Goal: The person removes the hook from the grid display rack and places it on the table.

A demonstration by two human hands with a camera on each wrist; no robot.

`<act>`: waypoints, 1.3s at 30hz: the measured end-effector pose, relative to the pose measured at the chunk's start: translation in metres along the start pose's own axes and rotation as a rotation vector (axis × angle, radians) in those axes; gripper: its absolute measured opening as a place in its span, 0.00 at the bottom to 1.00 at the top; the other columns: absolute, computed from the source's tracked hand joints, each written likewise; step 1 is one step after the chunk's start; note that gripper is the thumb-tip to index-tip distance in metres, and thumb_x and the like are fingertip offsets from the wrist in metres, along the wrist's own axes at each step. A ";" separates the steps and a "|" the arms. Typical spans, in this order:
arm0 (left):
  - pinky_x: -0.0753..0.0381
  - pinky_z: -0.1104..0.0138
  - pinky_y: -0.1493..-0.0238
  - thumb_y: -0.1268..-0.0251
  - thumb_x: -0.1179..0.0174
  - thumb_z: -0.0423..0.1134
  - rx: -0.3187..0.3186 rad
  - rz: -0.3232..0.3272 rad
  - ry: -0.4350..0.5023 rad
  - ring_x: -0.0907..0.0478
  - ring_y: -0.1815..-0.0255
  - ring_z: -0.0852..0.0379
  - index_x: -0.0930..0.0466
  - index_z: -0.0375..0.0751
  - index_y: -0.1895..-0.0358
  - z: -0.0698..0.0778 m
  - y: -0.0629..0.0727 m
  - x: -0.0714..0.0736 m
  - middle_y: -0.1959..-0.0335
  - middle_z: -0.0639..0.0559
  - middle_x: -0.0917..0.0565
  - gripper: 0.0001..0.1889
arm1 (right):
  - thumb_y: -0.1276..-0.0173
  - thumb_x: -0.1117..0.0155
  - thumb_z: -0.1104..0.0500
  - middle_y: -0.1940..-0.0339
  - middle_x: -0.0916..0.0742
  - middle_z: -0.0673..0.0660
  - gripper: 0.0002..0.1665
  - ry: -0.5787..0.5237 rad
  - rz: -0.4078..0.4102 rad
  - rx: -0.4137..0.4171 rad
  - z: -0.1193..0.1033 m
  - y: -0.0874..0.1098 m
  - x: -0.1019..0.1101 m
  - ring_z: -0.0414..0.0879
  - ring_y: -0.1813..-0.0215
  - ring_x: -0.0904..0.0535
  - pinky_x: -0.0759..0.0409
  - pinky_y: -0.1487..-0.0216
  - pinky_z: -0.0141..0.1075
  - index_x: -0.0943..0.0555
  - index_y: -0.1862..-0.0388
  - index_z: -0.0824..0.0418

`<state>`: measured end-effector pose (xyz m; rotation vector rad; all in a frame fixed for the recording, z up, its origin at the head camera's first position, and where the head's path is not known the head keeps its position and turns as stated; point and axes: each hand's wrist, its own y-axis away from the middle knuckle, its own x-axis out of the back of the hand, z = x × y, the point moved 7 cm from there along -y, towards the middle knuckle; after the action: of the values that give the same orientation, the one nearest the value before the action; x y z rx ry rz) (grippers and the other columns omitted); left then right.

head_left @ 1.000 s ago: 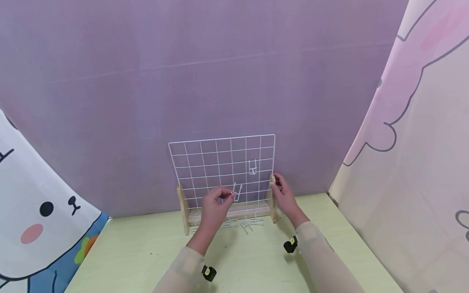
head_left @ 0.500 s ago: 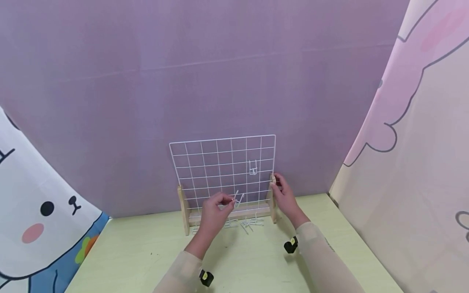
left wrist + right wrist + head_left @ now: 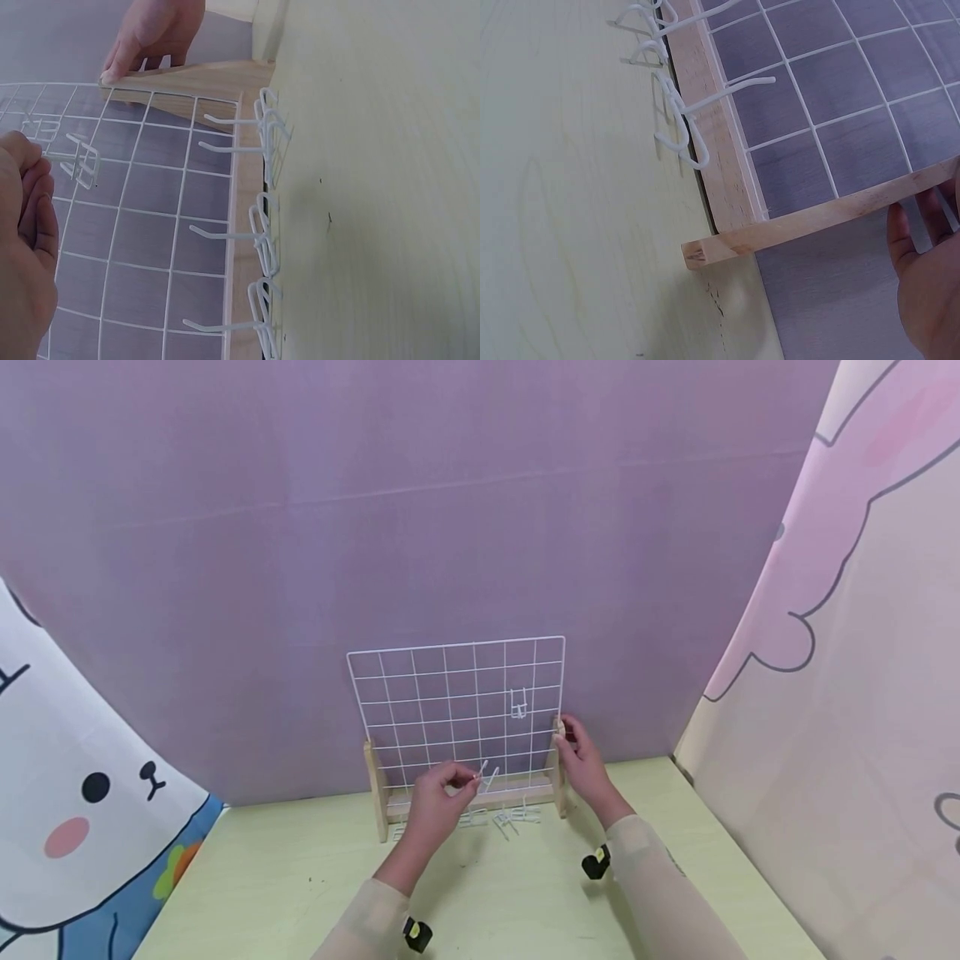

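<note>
A white wire grid panel [image 3: 457,645] stands upright in a wooden base. My left hand [image 3: 442,797] pinches a white wire hook [image 3: 76,161] between thumb and fingertips, its looped end pointing right, in front of the lower grid. At the panel's right side my right hand [image 3: 583,768] grips the upper end of the wooden side post [image 3: 817,217], thumb on the near face and fingers behind. Another white hook [image 3: 518,706] hangs on the grid at upper right.
Several loose white hooks [image 3: 262,236] lie on the pale table [image 3: 510,893] along the base's front, prongs toward the grid. The left wooden post [image 3: 377,793] stands at the panel's other end. A purple cloth [image 3: 450,543] hangs behind.
My left hand has lowered a little with the hook, which now overlaps the grid's bottom rows. The right hand stays on the post.
</note>
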<state>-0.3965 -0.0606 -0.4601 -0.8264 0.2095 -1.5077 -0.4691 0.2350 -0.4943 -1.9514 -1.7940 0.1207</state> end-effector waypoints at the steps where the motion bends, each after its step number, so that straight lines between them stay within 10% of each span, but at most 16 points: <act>1: 0.10 0.62 0.55 0.32 0.24 0.30 0.009 -0.007 0.001 0.15 0.61 0.59 0.09 0.46 0.61 -0.001 0.001 0.000 0.64 0.63 0.12 0.06 | 0.07 0.47 0.53 0.29 0.21 0.68 0.29 0.000 0.000 0.003 0.000 0.000 0.000 0.62 0.32 0.23 0.18 0.32 0.56 0.34 0.14 0.54; 39: 0.12 0.68 0.58 0.26 0.26 0.36 0.096 -0.246 -0.154 0.17 0.63 0.64 0.09 0.40 0.60 -0.048 0.030 0.000 0.66 0.63 0.12 0.04 | 0.07 0.47 0.52 0.32 0.20 0.68 0.29 0.017 -0.005 0.013 -0.001 0.000 0.000 0.62 0.35 0.21 0.16 0.35 0.56 0.34 0.14 0.53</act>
<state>-0.4011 -0.0820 -0.5125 -0.9107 -0.0817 -1.6601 -0.4687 0.2351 -0.4931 -1.9335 -1.7829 0.1139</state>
